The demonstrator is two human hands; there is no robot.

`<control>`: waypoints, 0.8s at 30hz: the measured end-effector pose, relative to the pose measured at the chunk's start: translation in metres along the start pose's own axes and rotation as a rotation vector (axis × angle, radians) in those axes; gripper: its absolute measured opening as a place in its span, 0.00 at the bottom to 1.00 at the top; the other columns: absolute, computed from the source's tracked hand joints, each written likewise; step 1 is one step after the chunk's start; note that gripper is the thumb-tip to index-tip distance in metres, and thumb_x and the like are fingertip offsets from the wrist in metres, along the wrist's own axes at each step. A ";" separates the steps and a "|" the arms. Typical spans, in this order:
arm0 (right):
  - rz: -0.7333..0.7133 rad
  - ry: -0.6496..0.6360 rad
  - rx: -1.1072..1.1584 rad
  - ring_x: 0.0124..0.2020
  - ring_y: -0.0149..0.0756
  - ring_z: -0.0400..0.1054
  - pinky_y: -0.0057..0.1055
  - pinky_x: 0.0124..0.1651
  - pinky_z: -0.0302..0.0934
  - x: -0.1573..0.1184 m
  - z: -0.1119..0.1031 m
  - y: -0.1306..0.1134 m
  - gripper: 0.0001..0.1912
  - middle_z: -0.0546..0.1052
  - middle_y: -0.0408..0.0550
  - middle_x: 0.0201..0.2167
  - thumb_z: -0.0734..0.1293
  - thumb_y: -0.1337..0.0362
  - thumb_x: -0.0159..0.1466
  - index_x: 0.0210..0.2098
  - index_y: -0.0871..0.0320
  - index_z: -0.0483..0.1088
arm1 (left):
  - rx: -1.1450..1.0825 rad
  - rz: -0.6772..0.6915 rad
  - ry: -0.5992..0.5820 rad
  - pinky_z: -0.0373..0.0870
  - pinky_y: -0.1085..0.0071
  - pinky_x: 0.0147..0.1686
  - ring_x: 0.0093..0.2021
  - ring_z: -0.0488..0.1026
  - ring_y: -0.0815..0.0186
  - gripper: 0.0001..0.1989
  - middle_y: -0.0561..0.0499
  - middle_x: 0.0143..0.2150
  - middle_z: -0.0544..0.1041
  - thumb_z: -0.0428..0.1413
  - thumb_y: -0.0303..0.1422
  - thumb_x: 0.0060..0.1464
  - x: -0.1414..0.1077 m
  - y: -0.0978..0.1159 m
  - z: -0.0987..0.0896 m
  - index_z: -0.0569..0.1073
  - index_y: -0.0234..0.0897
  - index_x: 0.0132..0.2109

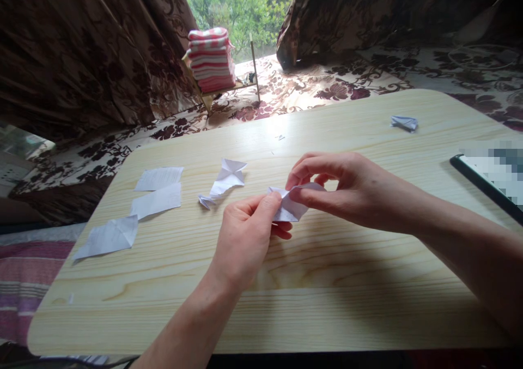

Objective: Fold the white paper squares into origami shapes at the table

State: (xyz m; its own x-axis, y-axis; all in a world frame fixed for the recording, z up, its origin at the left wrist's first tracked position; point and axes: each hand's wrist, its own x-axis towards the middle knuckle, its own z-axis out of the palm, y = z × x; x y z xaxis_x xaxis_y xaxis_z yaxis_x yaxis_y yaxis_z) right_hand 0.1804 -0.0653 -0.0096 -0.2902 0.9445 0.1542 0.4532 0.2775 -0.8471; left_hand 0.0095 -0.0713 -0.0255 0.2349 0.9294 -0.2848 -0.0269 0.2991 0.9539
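Note:
Above the middle of the table, a small creased piece of white paper [291, 208] is held between both hands. My left hand [251, 233] pinches its left side, thumb on top and fingers underneath. From the right, my right hand [339, 186] grips the upper right part between thumb and fingers, where the sheet bends upward. Just beyond my left hand lies a creased paper piece [232, 171] with a torn-looking lower part, and a small folded paper [206, 201] touches or nearly touches it.
Paper sheets [157, 201] lie at the table's left, the nearest one creased [110, 237]. Another folded paper [404, 122] sits at the far right of the wooden table [327, 303]. A dark-edged device [490, 186] rests at the right. Behind, folded pink-striped cloths [211, 58] stand on a small rack.

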 end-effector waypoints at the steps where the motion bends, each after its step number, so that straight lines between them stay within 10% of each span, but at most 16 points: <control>1: -0.007 0.000 -0.003 0.33 0.31 0.68 0.28 0.33 0.61 0.000 0.000 0.000 0.05 0.76 0.45 0.32 0.65 0.70 0.58 0.28 0.59 0.74 | -0.010 0.003 -0.001 0.74 0.76 0.24 0.24 0.70 0.71 0.12 0.52 0.24 0.74 0.59 0.36 0.52 0.000 0.000 0.000 0.77 0.32 0.26; 24: -0.009 -0.010 0.004 0.28 0.29 0.66 0.28 0.29 0.59 0.001 0.002 0.004 0.08 0.75 0.45 0.28 0.66 0.63 0.61 0.28 0.60 0.75 | -0.075 0.010 0.012 0.72 0.77 0.23 0.28 0.69 0.70 0.08 0.51 0.27 0.75 0.58 0.31 0.50 0.008 0.005 0.002 0.82 0.35 0.34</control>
State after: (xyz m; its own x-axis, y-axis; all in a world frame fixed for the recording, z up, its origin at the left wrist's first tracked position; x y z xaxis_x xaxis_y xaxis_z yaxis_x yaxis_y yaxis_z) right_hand 0.1804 -0.0636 -0.0140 -0.3022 0.9403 0.1569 0.4476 0.2852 -0.8475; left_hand 0.0136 -0.0625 -0.0225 0.2224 0.9349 -0.2767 -0.1017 0.3045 0.9471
